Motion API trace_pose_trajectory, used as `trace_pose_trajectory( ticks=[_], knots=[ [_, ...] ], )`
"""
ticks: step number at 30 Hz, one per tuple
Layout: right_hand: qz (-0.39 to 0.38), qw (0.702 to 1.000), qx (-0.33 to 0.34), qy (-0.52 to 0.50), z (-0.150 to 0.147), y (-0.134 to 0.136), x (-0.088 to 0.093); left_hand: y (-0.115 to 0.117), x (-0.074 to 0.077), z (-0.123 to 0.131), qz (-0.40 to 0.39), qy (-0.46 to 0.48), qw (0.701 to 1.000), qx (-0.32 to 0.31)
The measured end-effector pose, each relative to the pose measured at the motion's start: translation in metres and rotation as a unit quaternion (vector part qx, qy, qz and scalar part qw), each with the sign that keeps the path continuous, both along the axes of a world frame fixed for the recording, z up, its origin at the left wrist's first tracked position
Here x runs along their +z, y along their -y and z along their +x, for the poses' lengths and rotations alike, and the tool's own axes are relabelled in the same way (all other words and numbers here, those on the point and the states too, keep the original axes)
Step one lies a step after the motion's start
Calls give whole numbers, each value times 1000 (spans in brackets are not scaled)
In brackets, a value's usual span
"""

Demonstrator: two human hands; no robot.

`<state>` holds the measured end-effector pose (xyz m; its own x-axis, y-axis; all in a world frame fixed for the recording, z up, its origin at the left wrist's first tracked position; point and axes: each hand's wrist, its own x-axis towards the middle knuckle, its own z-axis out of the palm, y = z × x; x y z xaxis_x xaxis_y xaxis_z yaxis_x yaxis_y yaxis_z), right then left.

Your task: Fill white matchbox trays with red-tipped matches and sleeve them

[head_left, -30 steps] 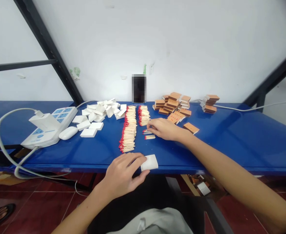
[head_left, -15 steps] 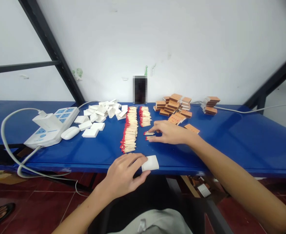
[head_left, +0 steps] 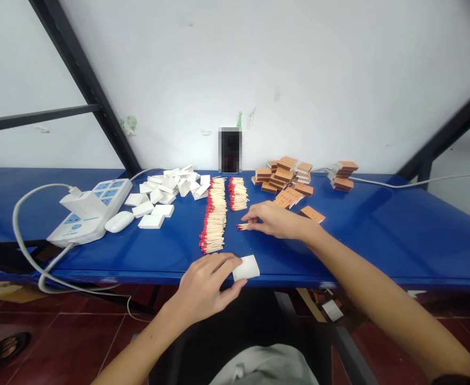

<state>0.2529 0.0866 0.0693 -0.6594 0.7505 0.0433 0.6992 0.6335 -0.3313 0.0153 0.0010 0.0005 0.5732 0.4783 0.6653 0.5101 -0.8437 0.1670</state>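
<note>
My left hand [head_left: 209, 283] is closed on a small white matchbox tray [head_left: 247, 267] at the table's front edge, thumb on the near side and fingers on the far side. My right hand [head_left: 272, 220] pinches a few red-tipped matches [head_left: 243, 226] just above or on the blue tabletop; its fingers partly cover them. Left of that hand runs a long row of matches [head_left: 214, 214], heads to the left. A shorter row of matches [head_left: 238, 193] lies beyond my right fingers.
White matchbox trays [head_left: 151, 221] are heaped at the left. Orange matchbox sleeves [head_left: 285, 174] pile up at the back right, with a small stack [head_left: 344, 175] farther right. A power strip [head_left: 78, 227], a white mouse-shaped case [head_left: 119, 221] and cables occupy the left. A dark pixelated rectangle [head_left: 230, 151] stands against the wall.
My right thumb and fingers have drawn together, gathering two separate little groups of matches into one bunch. My left hand still holds the white tray in place. The view has shifted slightly.
</note>
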Motion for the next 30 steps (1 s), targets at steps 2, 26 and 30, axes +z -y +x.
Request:
trace_pose_trajectory(
  ticks=[2, 26, 30],
  knots=[
    [0, 1000, 4, 16, -1, 1, 1, 0, 1, 0, -3, -1, 1000, 0],
    [-14, 990, 29, 139, -7, 11, 7, 2, -1, -4, -67, 13, 998, -17],
    [-30, 995, 35, 94, -2, 11, 5, 3, -1, -4, -68, 13, 997, -14]
  ],
)
